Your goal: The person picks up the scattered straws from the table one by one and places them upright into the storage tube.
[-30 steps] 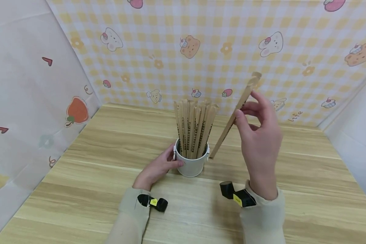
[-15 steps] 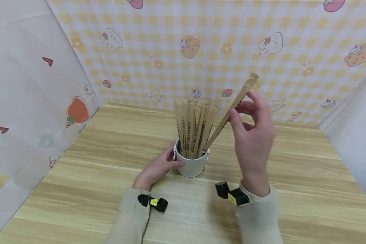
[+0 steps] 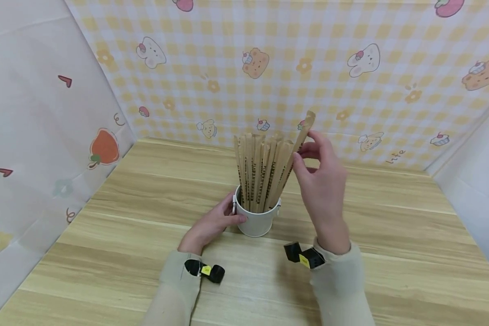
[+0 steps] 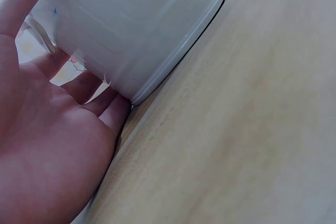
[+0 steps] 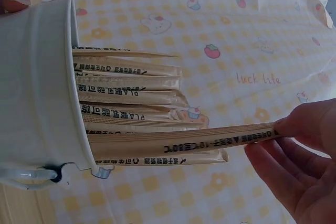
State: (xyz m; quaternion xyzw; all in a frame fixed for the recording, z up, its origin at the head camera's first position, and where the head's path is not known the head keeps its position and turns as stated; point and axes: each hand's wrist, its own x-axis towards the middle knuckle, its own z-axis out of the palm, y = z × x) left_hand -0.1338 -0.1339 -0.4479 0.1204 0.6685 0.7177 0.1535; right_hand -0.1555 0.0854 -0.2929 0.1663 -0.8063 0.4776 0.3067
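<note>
A small white metal bucket [image 3: 256, 225] stands on the table, holding several paper-wrapped straws [image 3: 257, 174] with black print. My left hand [image 3: 212, 225] grips the bucket's left side, thumb in front; in the left wrist view the fingers [image 4: 84, 85] reach round behind its wall. Between thumb and fingers of my right hand [image 3: 323, 188] I pinch one more wrapped straw [image 3: 306, 126] near its upper end. It leans to the right, its lower end inside the bucket's rim. In the right wrist view, this straw [image 5: 210, 141] lies alongside the others.
The wood-grain table [image 3: 407, 253] spreads around the bucket. Behind it hangs a yellow checked cloth [image 3: 220, 40] with cartoon prints, and a white printed cloth [image 3: 28, 127] covers the left side. A wire handle [image 5: 31, 177] hangs at the bucket's side.
My right hand has moved left and slightly down with the straw. The straw's lower end went from outside the bucket to inside its rim, and it stands steeper. The left hand stays.
</note>
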